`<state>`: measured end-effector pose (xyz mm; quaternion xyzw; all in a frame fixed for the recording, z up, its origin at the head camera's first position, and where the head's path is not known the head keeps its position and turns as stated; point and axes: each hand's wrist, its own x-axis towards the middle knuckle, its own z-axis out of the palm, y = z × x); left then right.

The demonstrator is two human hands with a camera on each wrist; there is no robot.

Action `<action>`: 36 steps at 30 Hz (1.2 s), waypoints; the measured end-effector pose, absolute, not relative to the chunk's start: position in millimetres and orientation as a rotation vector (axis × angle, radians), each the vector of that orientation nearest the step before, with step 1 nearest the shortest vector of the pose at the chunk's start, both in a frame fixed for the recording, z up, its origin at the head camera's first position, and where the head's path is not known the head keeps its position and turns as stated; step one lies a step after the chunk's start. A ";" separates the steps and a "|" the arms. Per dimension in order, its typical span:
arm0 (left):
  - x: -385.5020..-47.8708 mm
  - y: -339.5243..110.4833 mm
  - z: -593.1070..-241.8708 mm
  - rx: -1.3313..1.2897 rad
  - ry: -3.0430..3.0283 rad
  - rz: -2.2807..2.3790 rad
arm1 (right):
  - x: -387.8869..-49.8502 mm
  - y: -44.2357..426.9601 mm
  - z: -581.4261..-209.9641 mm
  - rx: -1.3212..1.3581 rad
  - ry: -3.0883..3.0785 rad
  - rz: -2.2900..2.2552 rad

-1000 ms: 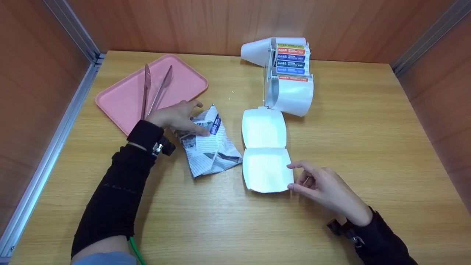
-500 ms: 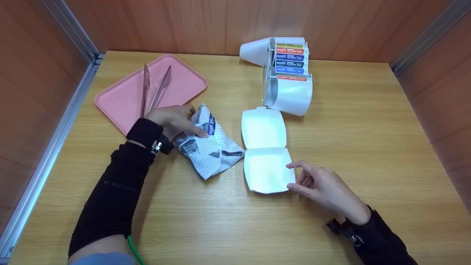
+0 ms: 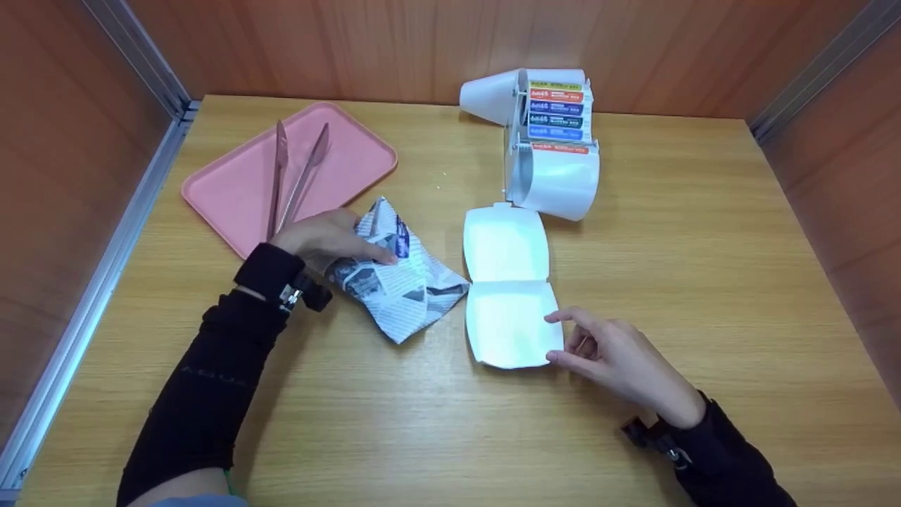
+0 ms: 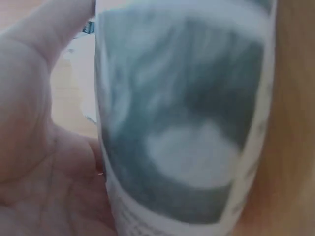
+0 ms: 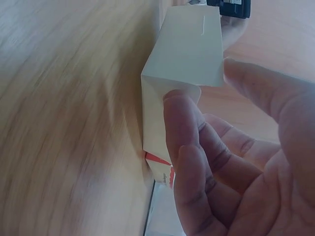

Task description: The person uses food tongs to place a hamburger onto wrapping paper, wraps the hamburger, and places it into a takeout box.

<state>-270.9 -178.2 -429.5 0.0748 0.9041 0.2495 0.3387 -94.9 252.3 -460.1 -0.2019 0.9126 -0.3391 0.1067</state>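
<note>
Newspaper-print packet (image 3: 394, 289) is in the middle of the wooden table (image 3: 436, 436), between the pink tray (image 3: 232, 186) and the open white box (image 3: 510, 324). One pointy corner comes right up to the left side of the box, but I can't tell if they touch. The left hand (image 3: 325, 236) holds the packet at its left side, with the thumb on top and the other fingers mostly hidden from the head camera. The right hand (image 3: 623, 359) has its thumb and pointing finger spread apart, with bent fingers at the right edge of the box. It touches the box lightly and does not squeeze it. Long metal tongs (image 3: 319, 146) lie on the tray. Behind the box is a white holder (image 3: 563, 183) with bright stripes of red, blue and green.
</note>
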 end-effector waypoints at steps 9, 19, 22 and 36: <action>-257.3 -190.7 -435.0 0.147 2.367 0.823 | -94.7 250.2 -459.1 -0.598 2.711 -0.986; -242.7 -204.4 -444.1 0.073 2.298 1.079 | -95.2 245.4 -459.2 -0.590 2.691 -0.978; -237.6 -208.2 -446.6 0.061 2.289 1.154 | -94.9 244.6 -459.2 -0.584 2.685 -0.983; -217.2 -215.3 -446.8 0.006 2.307 1.348 | -94.3 242.2 -460.8 -0.581 2.671 -1.006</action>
